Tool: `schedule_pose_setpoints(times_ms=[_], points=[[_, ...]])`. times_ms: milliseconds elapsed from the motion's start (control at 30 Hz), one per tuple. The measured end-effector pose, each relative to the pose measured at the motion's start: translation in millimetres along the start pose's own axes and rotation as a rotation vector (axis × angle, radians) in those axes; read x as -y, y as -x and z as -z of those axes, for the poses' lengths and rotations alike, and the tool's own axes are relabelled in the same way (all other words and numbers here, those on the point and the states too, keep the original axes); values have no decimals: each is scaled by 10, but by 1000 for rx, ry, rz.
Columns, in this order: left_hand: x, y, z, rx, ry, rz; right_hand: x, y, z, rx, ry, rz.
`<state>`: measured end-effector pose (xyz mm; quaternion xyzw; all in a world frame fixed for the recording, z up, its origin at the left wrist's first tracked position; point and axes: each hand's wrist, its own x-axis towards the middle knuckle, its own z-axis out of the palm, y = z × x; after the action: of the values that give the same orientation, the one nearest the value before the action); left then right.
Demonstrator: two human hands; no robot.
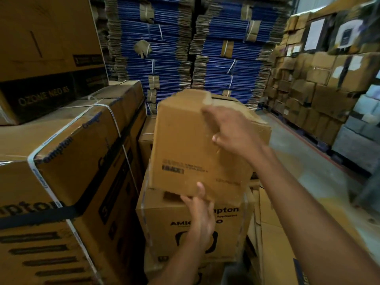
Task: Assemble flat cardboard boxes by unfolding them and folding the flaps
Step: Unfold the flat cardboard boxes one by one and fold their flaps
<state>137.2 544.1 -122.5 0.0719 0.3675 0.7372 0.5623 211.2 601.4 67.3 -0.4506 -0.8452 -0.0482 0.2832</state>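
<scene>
Two hands on plain box [185,145] mid-frame: left hand [198,214] gripping bottom edge, right hand [232,132] on top, grip blurred, cannot tell; "AMI…" carton [160,223] beneath, "OZONE NEO" carton [44,97] upper left.

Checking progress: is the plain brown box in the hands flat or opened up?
Opened up: the box shows two faces meeting at an edge, tilted, left hand gripping its lower edge, right hand resting on its upper part.

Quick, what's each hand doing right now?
Left hand: grips the cardboard box by its bottom edge.
Right hand: on the box's top, blurred; grip cannot be told.
</scene>
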Motion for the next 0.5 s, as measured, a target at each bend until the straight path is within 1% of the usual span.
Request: schedule_pose_setpoints(times_ms=[67,100,167,233,367,400,433,467,500], points=[[124,-9,109,-1,-54,141,53,73,-221,26,35,66],[167,-21,147,-45,-91,199,72,120,-321,41,52,97],[193,-73,229,-143,-168,276,49,217,-475,70,70,129],[152,-109,309,-176,-283,314,-26,317,-562,86,75,148],[-10,-51,317,-101,-590,376,-174,468,-632,102,101,183],[-83,-21,277,-53,-670,370,-203,484,-635,119,97,187],[-179,33,201,-2,-755,315,-227,498,-635,143,95,195],[-290,88,110,43,-837,210,-252,505,-632,163,93,207],[-418,148,5,75,-940,28,-270,504,-617,169,85,218]])
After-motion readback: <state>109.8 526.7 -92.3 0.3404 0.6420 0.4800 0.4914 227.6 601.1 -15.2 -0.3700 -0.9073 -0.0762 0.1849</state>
